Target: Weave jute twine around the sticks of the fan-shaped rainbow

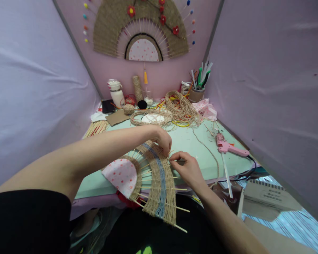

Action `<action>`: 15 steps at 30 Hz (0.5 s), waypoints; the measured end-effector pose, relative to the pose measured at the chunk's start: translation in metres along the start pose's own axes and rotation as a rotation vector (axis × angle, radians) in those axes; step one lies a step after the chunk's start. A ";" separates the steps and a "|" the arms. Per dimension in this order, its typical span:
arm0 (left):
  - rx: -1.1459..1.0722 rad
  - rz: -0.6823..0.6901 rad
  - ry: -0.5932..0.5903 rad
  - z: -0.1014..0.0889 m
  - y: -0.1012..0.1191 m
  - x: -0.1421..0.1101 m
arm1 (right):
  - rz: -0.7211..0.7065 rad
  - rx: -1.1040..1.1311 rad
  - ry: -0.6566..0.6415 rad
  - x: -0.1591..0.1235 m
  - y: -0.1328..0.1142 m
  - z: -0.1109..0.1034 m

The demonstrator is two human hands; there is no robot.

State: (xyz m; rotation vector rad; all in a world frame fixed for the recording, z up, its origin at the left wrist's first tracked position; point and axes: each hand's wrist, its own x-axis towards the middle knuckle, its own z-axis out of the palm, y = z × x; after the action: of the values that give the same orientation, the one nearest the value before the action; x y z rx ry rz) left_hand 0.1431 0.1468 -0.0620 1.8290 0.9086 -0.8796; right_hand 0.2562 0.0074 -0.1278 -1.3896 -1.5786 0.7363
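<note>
Woven fan point(157, 178) overhangs the counter's point(185, 138) near edge, probably light, its sticks point(180, 189) likely fragile, best held by the weave; left hand point(163, 140) covers its far side, grip hidden; right hand's point(187, 168) fingers pinch together at its right edge

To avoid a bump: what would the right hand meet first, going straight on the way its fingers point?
Probably the outer edge of the woven fan, close in front of the right hand, with the left hand just above in the picture. Depth is unclear; hand and fan may already touch.
</note>
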 end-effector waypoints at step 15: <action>0.030 -0.009 0.074 0.003 0.006 -0.008 | 0.044 -0.039 0.008 0.001 -0.002 0.000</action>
State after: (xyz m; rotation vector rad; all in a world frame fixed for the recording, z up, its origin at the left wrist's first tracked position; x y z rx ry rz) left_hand 0.1435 0.1405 -0.0536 1.8955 0.9554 -0.8403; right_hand 0.2546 0.0082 -0.1256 -1.4585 -1.5675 0.7285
